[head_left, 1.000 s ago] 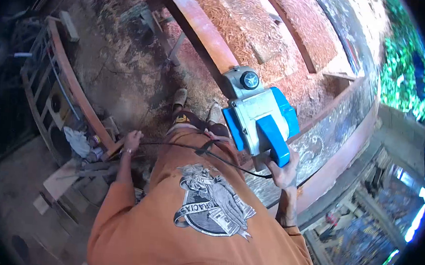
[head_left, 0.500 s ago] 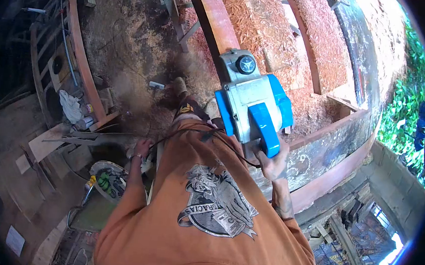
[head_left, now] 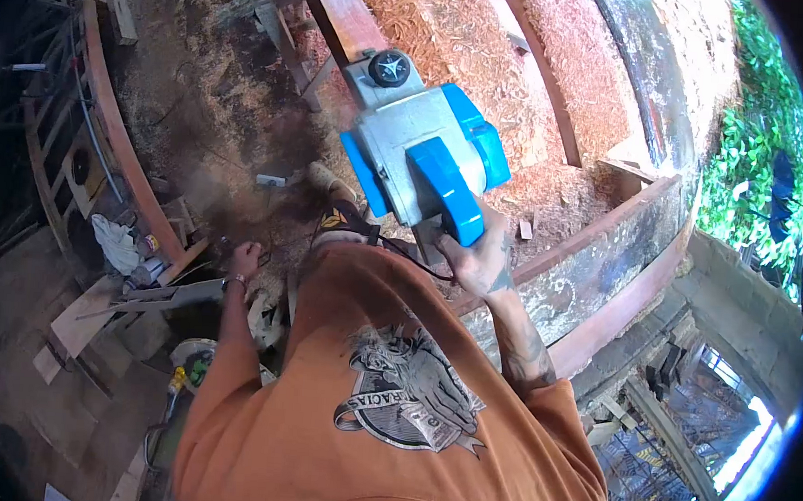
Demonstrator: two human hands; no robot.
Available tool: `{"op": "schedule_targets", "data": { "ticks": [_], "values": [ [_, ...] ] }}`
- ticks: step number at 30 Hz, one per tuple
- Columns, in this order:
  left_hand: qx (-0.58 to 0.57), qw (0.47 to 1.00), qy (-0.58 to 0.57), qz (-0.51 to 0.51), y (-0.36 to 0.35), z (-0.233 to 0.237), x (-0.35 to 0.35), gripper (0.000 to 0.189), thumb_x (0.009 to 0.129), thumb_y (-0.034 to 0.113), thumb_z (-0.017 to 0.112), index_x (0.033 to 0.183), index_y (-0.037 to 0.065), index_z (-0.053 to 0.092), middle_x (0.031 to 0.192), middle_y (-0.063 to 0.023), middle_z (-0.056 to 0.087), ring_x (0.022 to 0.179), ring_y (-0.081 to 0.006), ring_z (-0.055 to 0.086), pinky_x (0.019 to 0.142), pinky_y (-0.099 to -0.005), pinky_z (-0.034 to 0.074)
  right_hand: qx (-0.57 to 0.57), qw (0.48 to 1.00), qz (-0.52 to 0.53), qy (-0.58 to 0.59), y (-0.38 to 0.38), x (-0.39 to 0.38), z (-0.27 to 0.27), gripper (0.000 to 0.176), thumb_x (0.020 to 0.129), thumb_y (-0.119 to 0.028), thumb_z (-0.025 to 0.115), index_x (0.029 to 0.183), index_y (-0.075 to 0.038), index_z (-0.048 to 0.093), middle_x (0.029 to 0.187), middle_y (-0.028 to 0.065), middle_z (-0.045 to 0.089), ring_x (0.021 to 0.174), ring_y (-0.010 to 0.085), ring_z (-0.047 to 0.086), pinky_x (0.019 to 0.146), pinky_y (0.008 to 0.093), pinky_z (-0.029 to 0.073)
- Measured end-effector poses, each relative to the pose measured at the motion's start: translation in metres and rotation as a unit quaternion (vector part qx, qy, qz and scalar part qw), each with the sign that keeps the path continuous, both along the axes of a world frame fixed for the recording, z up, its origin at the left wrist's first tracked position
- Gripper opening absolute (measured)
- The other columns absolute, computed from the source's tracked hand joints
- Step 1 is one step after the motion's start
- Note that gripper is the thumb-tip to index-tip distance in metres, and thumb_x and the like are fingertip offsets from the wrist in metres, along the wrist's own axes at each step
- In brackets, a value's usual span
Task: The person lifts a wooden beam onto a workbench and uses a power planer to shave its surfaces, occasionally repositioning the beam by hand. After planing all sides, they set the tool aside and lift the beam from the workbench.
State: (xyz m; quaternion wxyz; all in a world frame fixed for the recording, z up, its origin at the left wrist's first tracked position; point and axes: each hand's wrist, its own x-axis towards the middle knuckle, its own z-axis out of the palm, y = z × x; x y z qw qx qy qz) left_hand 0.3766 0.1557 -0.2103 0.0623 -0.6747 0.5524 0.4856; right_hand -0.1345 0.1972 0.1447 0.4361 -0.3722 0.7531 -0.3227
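Note:
A blue and silver electric hand planer (head_left: 411, 139) rests on a long reddish wooden beam (head_left: 348, 9). My right hand (head_left: 480, 256) is wrapped round the blue rear handle of the planer. A dark power cord runs from near this hand across the front of my orange shirt. My left hand (head_left: 245, 260) hangs low at my left side, away from the planer, its fingers loosely apart with nothing visible in them. The underside of the planer is hidden.
Wood shavings (head_left: 473, 32) lie thick around the beam. To the right runs a weathered wooden side wall (head_left: 595, 273). Another reddish beam (head_left: 117, 128) stands at the left, near a white cloth (head_left: 120, 248). A round container (head_left: 194, 352) sits beside my left arm.
The planer and my right hand have shifted left and slightly up in the view, along the beam. My left hand has moved slightly left and up, while the whole view has shifted.

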Motion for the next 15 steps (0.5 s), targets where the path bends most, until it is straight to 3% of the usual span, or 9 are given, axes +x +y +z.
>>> {"op": "schedule_targets", "data": {
  "ticks": [1,4,7,11,14,15],
  "values": [
    [0.024,0.999,0.023,0.033,-0.006,0.004,-0.008,0.037,0.098,0.035,0.063,0.104,0.001,0.072,0.088,-0.0142,0.073,0.081,-0.0253,0.068,0.079,-0.0409,0.052,0.005,1.0,0.006,0.016,-0.006,-0.001,0.002,0.031,0.074,-0.005,0.067,0.104,0.001,0.064,0.075,0.0184,0.064,0.069,0.0276,0.064,0.069,0.0393,0.051],
    [0.013,0.999,-0.016,-0.025,-0.032,-0.013,-0.005,0.037,0.097,0.035,0.065,0.108,0.001,0.073,0.093,-0.0162,0.075,0.085,-0.0273,0.071,0.08,-0.0404,0.052,0.002,1.0,0.003,-0.007,-0.036,0.002,0.005,0.025,0.076,-0.005,0.067,0.1,0.001,0.065,0.073,0.0149,0.065,0.068,0.0224,0.064,0.067,0.0377,0.051],
    [-0.086,0.995,0.012,-0.048,-0.061,-0.019,0.004,0.036,0.095,0.034,0.067,0.111,0.002,0.073,0.097,-0.0168,0.076,0.089,-0.0274,0.072,0.08,-0.0395,0.053,0.039,0.998,-0.016,-0.045,-0.076,0.008,0.012,0.023,0.076,-0.004,0.068,0.099,0.0,0.065,0.073,0.0132,0.065,0.069,0.0217,0.064,0.068,0.0376,0.051],
    [-0.099,0.994,0.036,0.006,-0.109,-0.034,0.035,0.033,0.093,0.031,0.07,0.109,0.001,0.073,0.099,-0.0125,0.076,0.09,-0.0235,0.071,0.084,-0.0371,0.053,-0.03,0.999,-0.015,-0.023,-0.111,0.005,-0.019,0.027,0.074,-0.005,0.068,0.1,0.002,0.064,0.077,0.0161,0.066,0.073,0.0288,0.065,0.072,0.0404,0.051],
    [-0.117,0.991,0.001,0.062,-0.148,0.016,0.018,0.031,0.094,0.031,0.07,0.105,0.002,0.073,0.097,-0.0085,0.075,0.091,-0.0197,0.07,0.085,-0.0361,0.053,-0.035,0.999,-0.012,-0.023,-0.15,0.005,-0.023,0.029,0.074,-0.007,0.068,0.102,0.003,0.065,0.077,0.0187,0.067,0.074,0.0306,0.067,0.073,0.0415,0.051],
    [-0.136,0.983,0.06,0.105,-0.155,-0.009,0.035,0.03,0.095,0.031,0.069,0.103,0.002,0.072,0.095,-0.0059,0.074,0.091,-0.0173,0.069,0.083,-0.0347,0.053,-0.032,0.999,-0.008,-0.018,-0.163,0.005,-0.023,0.03,0.074,-0.007,0.068,0.102,0.003,0.065,0.078,0.0196,0.067,0.075,0.0308,0.068,0.073,0.0416,0.052]
  ]
}}
